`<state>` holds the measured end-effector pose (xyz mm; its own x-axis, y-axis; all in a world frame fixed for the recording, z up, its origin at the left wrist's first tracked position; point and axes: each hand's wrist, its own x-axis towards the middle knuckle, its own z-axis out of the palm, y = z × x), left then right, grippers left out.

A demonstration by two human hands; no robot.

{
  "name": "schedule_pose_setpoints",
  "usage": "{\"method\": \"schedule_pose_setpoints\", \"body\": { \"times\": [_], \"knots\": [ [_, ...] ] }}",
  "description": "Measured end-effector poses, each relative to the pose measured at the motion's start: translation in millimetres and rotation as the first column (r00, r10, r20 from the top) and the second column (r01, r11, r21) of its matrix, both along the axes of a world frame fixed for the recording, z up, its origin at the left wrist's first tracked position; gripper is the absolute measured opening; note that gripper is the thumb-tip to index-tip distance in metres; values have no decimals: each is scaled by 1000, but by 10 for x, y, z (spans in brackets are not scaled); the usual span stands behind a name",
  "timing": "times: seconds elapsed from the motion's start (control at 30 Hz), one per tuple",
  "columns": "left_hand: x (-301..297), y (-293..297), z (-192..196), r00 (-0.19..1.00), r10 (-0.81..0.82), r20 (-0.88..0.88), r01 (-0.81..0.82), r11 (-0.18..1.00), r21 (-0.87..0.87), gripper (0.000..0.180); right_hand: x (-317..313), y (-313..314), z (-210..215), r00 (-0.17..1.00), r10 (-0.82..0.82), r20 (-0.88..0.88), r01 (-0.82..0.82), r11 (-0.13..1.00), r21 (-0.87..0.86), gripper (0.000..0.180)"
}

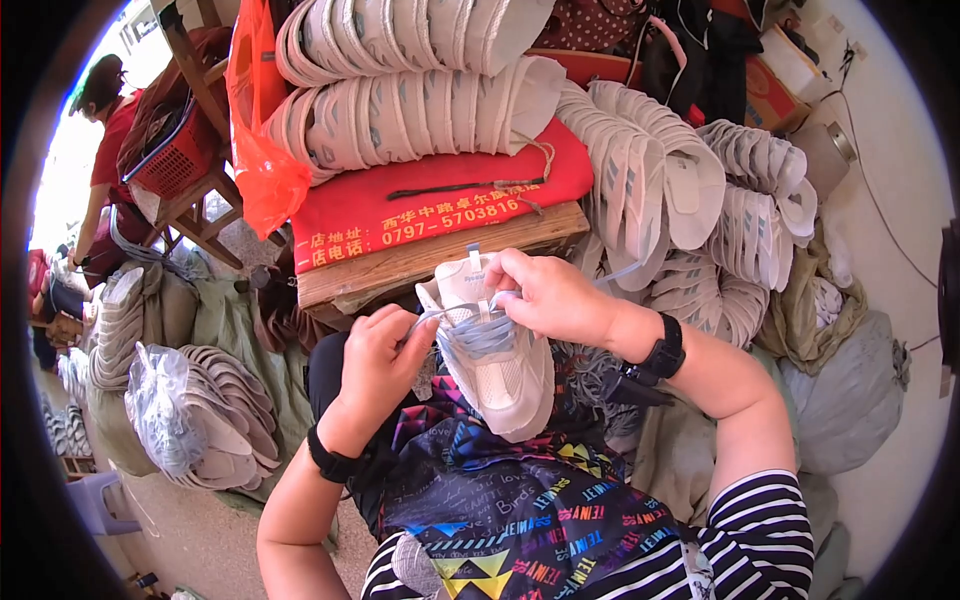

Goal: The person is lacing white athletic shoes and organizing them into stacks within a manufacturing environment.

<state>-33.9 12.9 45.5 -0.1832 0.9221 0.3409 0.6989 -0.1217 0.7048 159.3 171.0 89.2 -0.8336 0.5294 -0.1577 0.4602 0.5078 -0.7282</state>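
A white sneaker (497,375) rests on my lap with its toe toward me and its tongue pointing away. Pale blue laces (482,335) cross its upper. My left hand (378,357) pinches a lace end at the shoe's left side. At the top eyelets, my right hand (548,295) grips the lace near the tongue. Both wrists carry black bands. A patterned dark apron (500,500) covers my lap under the shoe.
A wooden bench (440,260) with a red cushion (440,195) stands ahead, stacked with rows of white shoes (420,110). More shoe stacks (690,200) lie right, bagged soles (200,415) left. An orange plastic bag (262,150) hangs nearby. A person in red (108,140) stands far left.
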Motion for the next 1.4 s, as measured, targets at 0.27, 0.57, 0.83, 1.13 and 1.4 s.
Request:
{"method": "schedule_pose_setpoints", "body": {
  "times": [0.27,0.57,0.83,1.13,1.4],
  "knots": [
    [183,196,204,937,-6,-350,59,988,141,23,-7,-35,-172,997,60,-52,-47,974,220,26],
    [20,227,141,870,106,-481,8,973,229,22,-107,-129,-21,989,34,141,-85,925,370,24],
    [-121,108,-54,778,300,551,-46,903,-427,35,28,30,-71,989,-103,-108,54,920,-387,20],
    [-458,-240,-207,-338,260,904,294,942,-161,27,305,105,-376,938,-216,-271,105,922,-372,10],
    [-172,-100,210,-31,126,992,101,987,-122,26,154,-10,-172,955,110,-276,-42,969,242,14]
  ]
}}
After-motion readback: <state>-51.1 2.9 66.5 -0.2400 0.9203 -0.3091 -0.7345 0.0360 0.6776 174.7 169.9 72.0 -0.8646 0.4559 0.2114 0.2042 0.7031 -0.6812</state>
